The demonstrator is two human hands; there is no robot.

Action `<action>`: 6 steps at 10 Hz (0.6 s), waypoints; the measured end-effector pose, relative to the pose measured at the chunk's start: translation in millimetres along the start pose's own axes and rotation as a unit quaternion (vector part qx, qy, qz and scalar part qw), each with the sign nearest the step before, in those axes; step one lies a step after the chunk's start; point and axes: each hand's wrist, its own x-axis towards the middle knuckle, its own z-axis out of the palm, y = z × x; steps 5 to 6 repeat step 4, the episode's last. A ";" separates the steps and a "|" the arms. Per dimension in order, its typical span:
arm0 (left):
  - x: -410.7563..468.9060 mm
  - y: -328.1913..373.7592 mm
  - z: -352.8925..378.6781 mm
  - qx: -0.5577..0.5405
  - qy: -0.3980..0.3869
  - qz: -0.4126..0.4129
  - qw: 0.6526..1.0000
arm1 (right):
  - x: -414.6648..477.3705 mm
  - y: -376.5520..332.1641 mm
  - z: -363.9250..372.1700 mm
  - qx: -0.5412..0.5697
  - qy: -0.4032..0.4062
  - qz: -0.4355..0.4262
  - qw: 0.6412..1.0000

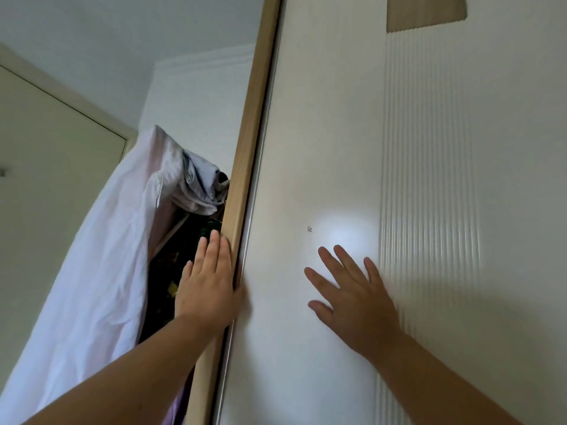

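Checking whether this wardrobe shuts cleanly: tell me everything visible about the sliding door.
The sliding door is a tall, glossy white panel, seen from below. A light wood-look strip with a thin metal line runs down its left edge; a ribbed vertical band and a tan inset lie to the right. A small dark mark sits near a bright reflection. The left hand lies flat against that strip, the right hand on the panel, fingers spread.

Pale room corner, seen from low down
Plain grey-white wall [190, 111] under a white moulded cornice [199, 61]; flat cream door [46, 185] in a cream frame at far left; white and lilac cloth [101, 256] hanging to its right; soft, even light.
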 end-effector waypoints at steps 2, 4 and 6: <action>0.4 -0.5 2.1 -0.014 -0.015 -0.017 1.000 | 1.7 0.9 -3.3 0.006 -0.001 0.014 1.000; 15.3 -3.1 -28.1 -0.068 -0.067 -0.024 0.995 | 8.8 24.9 -38.8 0.063 0.059 0.050 0.995; 15.3 -3.1 -28.1 -0.068 -0.067 -0.024 0.995 | 8.8 24.9 -38.8 0.063 0.059 0.050 0.995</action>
